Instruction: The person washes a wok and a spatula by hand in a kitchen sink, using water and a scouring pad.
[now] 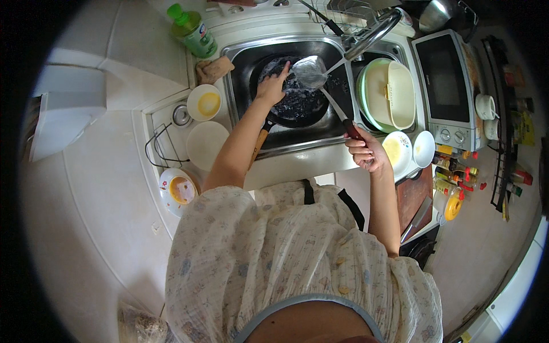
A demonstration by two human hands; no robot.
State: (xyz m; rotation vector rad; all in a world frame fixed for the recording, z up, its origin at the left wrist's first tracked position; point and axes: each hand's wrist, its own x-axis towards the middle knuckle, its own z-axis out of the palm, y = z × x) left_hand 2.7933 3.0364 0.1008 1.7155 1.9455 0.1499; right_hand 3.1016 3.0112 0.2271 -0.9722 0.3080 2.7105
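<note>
My right hand [366, 148] grips the dark red-brown handle of a metal spatula [308, 72]. Its broad wet blade is over the frying pan, beside a stream of water [336, 66] from the faucet. My left hand [271, 90] reaches over the pan with its index finger stretched toward the blade; the other fingers are spread and nothing shows in them, though the palm is hidden. Under both lies a black frying pan [300, 107] with suds and water in it, in the steel sink [339, 126]. The pan's wooden handle [258, 143] points toward me, partly behind my left forearm.
Left of the sink are a green soap bottle [199, 38], a brown cloth [214, 68], bowls [205, 103] and a wire rack [161, 150]. Pale basins [399, 94] fill the right basin. Further right are a microwave [444, 81], bottles [456, 171] and a knife [418, 216] on a cutting board [411, 195].
</note>
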